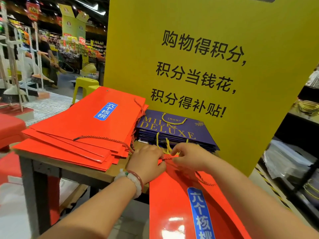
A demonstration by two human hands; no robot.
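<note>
left hand (pixel 146 159) pinching cord handle (pixel 166 159) | right hand (pixel 188 156) pinching it too | red bag (pixel 169 204) stretches to 6 o'clock of both hands | purple bag stack (pixel 174 130) at 12 o'clock, just beyond

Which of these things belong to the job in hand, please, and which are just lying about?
In hand: red bag, cord, left hand, right hand.
Lying about: stack of red bags, purple bags, yellow sign, yellow stool.

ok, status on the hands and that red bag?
Left hand, right hand: both pinching cord of red bag at top edge. Purple stack, its gold handles close behind.
</note>
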